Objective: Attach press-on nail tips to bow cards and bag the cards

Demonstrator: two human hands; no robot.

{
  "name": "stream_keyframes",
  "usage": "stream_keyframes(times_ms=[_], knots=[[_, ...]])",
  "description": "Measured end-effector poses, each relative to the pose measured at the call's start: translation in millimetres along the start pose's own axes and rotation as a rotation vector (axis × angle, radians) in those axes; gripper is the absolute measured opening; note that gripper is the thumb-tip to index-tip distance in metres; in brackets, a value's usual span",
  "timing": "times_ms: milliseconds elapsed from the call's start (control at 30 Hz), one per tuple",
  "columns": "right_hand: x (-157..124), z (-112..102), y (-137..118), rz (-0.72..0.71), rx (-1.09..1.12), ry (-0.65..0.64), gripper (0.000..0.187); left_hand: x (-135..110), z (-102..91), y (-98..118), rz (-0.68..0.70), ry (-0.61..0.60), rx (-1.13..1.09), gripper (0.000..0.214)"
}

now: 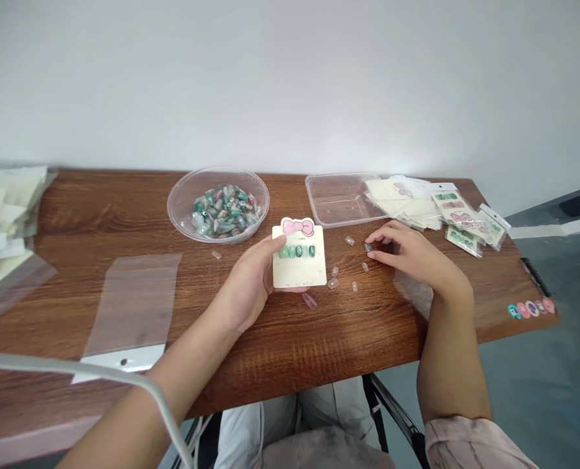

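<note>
My left hand (248, 280) grips a cream display card (300, 257) by its left edge; the card has a pink bow on top and a row of green press-on nails (297, 251). My right hand (410, 251) rests on the wooden table (99, 215), with its fingertips pinched on a small dark nail (367, 247). Several clear loose nails (341, 273) lie on the wood between the two hands.
A round clear bowl (185, 189) holds many green and pink nails. A clear rectangular tub (339, 198) stands behind the card. Packed nail cards (461, 221) pile at the right. A clear sleeve bag (133, 299) lies left, with more bags (6, 215) at the far left.
</note>
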State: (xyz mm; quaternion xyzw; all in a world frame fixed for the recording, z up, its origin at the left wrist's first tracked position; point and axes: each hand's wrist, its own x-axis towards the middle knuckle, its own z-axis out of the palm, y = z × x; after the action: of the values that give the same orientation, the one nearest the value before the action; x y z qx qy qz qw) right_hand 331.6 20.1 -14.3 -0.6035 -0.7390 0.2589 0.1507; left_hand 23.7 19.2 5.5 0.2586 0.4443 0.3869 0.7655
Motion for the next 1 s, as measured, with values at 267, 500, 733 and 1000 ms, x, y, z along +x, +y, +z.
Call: stream_keyframes(times_ms=[267,500,733,1000], knots=[[-1,0,3,0.028,0.019,-0.003,0.017,-2,-2.3,5,-0.03,-0.055,-0.075,0.044],[2,3,-6,-0.004,-0.035,0.01,0.01,-3,-1.7,3,0.021,-0.047,-0.044,0.039],[-7,9,-40,-0.276,0.032,0.166,0.007,-2,-1.3,-5,0.024,-0.022,-0.032,0.036],[-11,41,-88,-0.526,0.075,0.243,0.013,1,-1.7,-18,-0.019,-0.064,-0.017,0.036]])
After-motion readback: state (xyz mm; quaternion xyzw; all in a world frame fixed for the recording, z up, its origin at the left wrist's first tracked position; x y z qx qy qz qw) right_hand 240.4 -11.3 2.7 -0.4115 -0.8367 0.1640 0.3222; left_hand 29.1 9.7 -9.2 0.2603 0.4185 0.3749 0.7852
